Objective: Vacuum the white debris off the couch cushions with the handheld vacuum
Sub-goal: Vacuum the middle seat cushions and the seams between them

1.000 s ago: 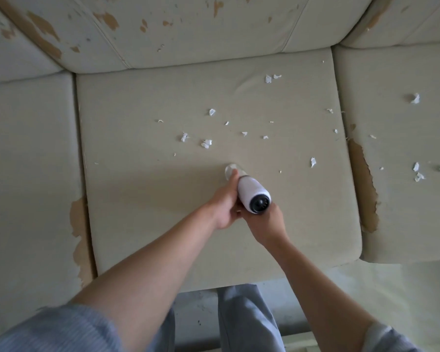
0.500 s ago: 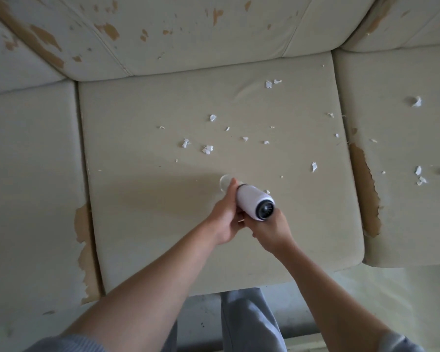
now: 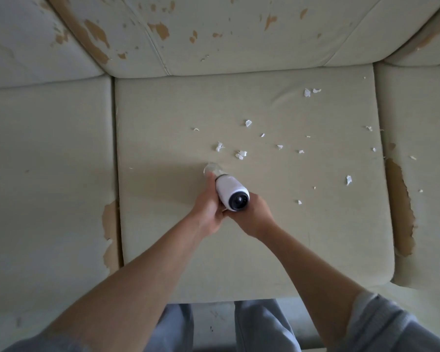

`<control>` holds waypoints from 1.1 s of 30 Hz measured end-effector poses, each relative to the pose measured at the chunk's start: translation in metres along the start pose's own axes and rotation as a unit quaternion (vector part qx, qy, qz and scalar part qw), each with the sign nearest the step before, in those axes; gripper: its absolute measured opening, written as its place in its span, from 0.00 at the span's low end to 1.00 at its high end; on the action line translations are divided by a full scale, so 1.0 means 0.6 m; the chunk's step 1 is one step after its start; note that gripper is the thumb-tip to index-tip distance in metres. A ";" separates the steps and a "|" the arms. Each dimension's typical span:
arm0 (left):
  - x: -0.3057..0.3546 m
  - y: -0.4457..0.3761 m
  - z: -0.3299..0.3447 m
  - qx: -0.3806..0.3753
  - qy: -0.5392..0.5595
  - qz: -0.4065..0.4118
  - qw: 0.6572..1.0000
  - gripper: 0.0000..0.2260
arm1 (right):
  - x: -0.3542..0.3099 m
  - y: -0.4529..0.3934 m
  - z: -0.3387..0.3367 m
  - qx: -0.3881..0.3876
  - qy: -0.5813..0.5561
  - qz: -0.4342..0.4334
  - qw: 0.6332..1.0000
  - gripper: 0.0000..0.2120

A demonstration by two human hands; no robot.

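Observation:
A white handheld vacuum with a clear nozzle rests nozzle-down on the middle seat cushion. My left hand grips its left side and my right hand wraps it from below and right. Several scraps of white debris lie just beyond the nozzle, with more spread toward the right of the cushion, such as a larger flake and a pair near the backrest.
The beige couch has peeling patches on the backrest, the left cushion and the right cushion. A few white bits lie on the right cushion. My trouser legs stand at the couch's front edge.
The vacuum and both hands have slid left and slightly forward across the middle cushion, closer to the cluster of scraps. The view has shifted left.

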State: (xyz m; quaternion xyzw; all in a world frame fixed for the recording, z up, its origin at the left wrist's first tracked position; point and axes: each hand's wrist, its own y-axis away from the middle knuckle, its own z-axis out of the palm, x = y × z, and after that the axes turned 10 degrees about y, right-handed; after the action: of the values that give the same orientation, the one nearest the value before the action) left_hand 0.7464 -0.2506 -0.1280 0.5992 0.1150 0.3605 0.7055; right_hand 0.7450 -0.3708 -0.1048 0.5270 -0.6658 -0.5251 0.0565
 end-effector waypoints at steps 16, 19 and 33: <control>0.140 0.028 -0.182 -0.059 0.090 0.041 0.993 0.22 | -0.175 -0.038 0.139 -0.049 -0.045 -0.024 0.997 0.11; 0.187 0.020 -0.232 -0.024 0.078 0.069 0.994 0.20 | -0.228 -0.060 0.190 -0.062 -0.041 -0.033 0.997 0.10; 0.178 0.038 -0.266 -0.006 0.089 0.043 0.995 0.22 | -0.246 -0.035 0.214 -0.066 0.039 -0.020 0.997 0.08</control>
State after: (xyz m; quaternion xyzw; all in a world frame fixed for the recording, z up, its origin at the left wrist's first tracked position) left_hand 0.7194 -0.0591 -0.1187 0.5644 0.1493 0.4434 0.6801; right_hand 0.7424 -0.1740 -0.1067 0.5556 -0.6162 -0.5479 0.1066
